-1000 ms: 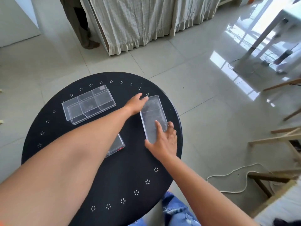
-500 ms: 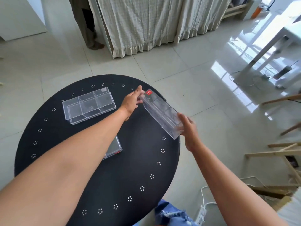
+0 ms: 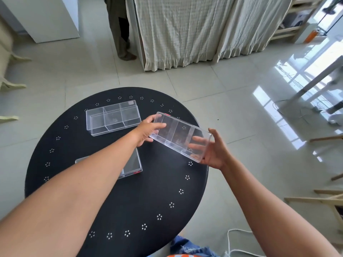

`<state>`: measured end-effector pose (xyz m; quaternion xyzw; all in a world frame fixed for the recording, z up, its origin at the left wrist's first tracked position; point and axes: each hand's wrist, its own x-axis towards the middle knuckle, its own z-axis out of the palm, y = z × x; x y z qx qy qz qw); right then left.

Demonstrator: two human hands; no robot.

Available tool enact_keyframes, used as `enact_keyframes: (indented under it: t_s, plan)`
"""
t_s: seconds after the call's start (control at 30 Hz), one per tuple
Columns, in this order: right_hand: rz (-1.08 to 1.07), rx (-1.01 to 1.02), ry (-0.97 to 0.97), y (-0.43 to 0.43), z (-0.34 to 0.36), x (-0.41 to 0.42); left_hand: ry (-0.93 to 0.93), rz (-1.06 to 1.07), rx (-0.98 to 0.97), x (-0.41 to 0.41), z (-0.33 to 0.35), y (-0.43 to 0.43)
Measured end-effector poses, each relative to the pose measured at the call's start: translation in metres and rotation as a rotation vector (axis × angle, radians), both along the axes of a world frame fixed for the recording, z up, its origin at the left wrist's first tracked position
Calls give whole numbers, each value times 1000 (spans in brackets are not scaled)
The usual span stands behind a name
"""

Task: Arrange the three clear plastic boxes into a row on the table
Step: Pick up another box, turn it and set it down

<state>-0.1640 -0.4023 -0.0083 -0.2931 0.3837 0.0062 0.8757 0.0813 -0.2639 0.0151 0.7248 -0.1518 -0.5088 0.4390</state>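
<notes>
A round black table with white dot clusters stands on glossy pale tiles, a curtain beyond. There are three clear boxes: one near the far edge, one mid-left under the forearm, one gripped above the right edge by left hand and right hand.

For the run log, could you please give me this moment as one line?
held box: lifted over table | left hand, right hand: gripping its ends | far box, near box: on table
</notes>
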Motion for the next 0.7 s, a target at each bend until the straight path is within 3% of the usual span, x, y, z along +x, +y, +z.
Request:
enact_keyframes:
  t_s: [0.17,0.43,0.57,0.7]
  plan:
    - [15,51,-49,4,-6,9,68,183,-27,-7,-6,1]
    - [-85,123,-43,20,-8,18,419,493,-165,-29,-8,1]
    - [-121,135,-32,26,-9,20,518,525,-189,-47,-14,4]
    - [-90,83,-17,30,-2,21,502,501,-182,-52,-11,5]
